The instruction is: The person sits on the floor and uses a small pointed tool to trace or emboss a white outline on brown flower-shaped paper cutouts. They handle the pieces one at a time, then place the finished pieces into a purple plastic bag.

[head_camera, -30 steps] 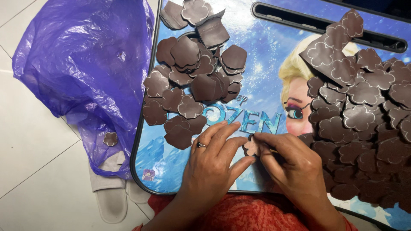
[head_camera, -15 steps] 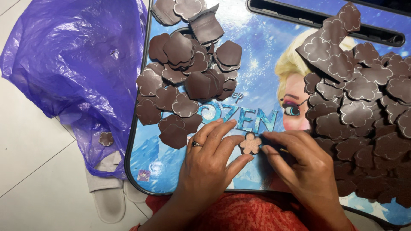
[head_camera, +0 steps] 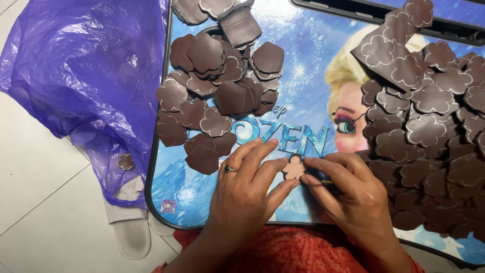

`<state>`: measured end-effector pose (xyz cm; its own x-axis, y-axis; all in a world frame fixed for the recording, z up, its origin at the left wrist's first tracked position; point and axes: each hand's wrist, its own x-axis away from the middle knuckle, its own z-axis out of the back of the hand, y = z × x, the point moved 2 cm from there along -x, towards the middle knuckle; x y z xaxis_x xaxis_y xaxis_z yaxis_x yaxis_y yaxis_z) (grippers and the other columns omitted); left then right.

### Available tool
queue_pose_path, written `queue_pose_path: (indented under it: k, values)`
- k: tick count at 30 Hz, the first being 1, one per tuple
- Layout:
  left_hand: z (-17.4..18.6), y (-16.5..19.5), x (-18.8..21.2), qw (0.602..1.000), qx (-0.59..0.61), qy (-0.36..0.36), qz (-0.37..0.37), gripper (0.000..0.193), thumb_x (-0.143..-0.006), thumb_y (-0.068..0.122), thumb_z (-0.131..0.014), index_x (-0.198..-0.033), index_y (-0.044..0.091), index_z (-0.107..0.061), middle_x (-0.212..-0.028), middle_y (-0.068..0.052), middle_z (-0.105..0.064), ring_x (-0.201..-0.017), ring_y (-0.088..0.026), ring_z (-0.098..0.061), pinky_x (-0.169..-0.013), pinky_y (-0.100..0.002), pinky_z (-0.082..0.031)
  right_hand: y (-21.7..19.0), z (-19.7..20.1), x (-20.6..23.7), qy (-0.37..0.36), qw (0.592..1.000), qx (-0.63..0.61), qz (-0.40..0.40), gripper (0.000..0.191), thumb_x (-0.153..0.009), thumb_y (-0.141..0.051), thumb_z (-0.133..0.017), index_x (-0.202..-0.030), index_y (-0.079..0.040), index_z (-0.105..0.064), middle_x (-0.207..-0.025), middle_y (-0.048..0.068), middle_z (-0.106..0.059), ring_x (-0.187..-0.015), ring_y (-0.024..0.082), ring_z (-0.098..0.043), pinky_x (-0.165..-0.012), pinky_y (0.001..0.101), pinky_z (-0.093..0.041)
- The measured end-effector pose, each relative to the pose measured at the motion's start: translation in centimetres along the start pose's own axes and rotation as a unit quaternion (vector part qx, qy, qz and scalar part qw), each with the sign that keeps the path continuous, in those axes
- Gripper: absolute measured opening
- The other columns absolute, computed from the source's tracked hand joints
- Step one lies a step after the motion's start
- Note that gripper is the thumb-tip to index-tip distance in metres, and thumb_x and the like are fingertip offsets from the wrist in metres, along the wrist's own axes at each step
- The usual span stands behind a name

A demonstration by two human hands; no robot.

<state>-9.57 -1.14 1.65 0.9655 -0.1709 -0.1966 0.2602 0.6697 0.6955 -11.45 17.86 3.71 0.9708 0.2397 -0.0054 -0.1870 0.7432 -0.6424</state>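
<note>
My left hand (head_camera: 246, 188), with a ring on one finger, lies on a blue picture-printed lap tray (head_camera: 303, 60) and presses its fingertips against a small tan flower-shaped piece (head_camera: 293, 167). My right hand (head_camera: 353, 194) pinches the same piece from the right and also holds a thin stick-like tool (head_camera: 326, 181). A pile of dark brown flower-shaped cutouts (head_camera: 217, 96) lies above my left hand. A larger heap of brown cutouts (head_camera: 429, 126) covers the tray's right side, beside my right hand.
A crumpled purple plastic bag (head_camera: 86, 86) lies on the white tiled floor (head_camera: 45, 222) left of the tray, with one brown cutout (head_camera: 126, 162) on it. A white slipper (head_camera: 129, 230) sits under the bag's lower edge. Red cloth (head_camera: 298, 253) covers my lap.
The view has shifted slightly, and the tray sits a little more to the left. Both hands have stayed on the small flower piece, fingers closing in around it.
</note>
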Motion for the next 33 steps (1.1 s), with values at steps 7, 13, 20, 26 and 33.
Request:
queue_pose_path:
  k: [7,13,20,26,33]
  values:
    - [0.2,0.2,-0.2,1.0,0.019,0.002,0.008,0.029,-0.086,0.015,-0.078,-0.114,0.008,-0.072,-0.132,-0.012,-0.067,-0.128,-0.033,-0.059,-0.107,-0.045,-0.047,0.3,0.1,0.0,0.011,1.0,-0.003,0.017,0.032,-0.079,-0.013,-0.084,-0.11,-0.009,-0.076,-0.099,0.007,-0.07,-0.083,0.019,-0.071,-0.072,0.0319,-0.057]
    - [0.3,0.3,-0.3,0.999,0.031,0.0,0.016,0.031,-0.086,0.015,-0.079,-0.115,0.009,-0.071,-0.132,-0.012,-0.066,-0.127,-0.034,-0.06,-0.106,-0.045,-0.047,0.5,0.1,0.2,0.004,1.0,0.0,0.017,0.032,-0.079,-0.013,-0.084,-0.11,-0.009,-0.076,-0.098,0.007,-0.07,-0.081,0.018,-0.071,-0.07,0.0315,-0.056]
    - [-0.1,0.2,-0.3,0.999,0.033,0.011,0.025,0.03,-0.085,0.017,-0.081,-0.109,0.006,-0.068,-0.132,-0.012,-0.066,-0.127,-0.034,-0.06,-0.109,-0.046,-0.047,0.9,-0.1,0.2,0.017,0.999,0.008,0.033,0.034,-0.078,-0.013,-0.085,-0.11,-0.009,-0.076,-0.097,0.006,-0.069,-0.081,0.018,-0.07,-0.07,0.0311,-0.056]
    - [-0.2,0.2,-0.3,0.999,0.028,0.006,0.026,0.031,-0.085,0.018,-0.081,-0.11,0.006,-0.069,-0.132,-0.011,-0.065,-0.127,-0.033,-0.059,-0.107,-0.046,-0.047,1.0,-0.1,0.3,0.02,0.999,0.007,0.038,0.035,-0.077,-0.013,-0.085,-0.109,-0.008,-0.075,-0.099,0.006,-0.07,-0.083,0.018,-0.071,-0.071,0.031,-0.056]
    - [-0.2,0.4,-0.5,1.0,0.019,-0.003,0.022,0.028,-0.086,0.019,-0.08,-0.11,0.009,-0.07,-0.133,-0.011,-0.065,-0.127,-0.034,-0.059,-0.107,-0.046,-0.046,1.4,0.0,0.2,0.016,0.999,0.0,0.043,0.038,-0.074,-0.016,-0.087,-0.108,-0.007,-0.075,-0.098,0.006,-0.07,-0.08,0.019,-0.07,-0.069,0.0311,-0.056]
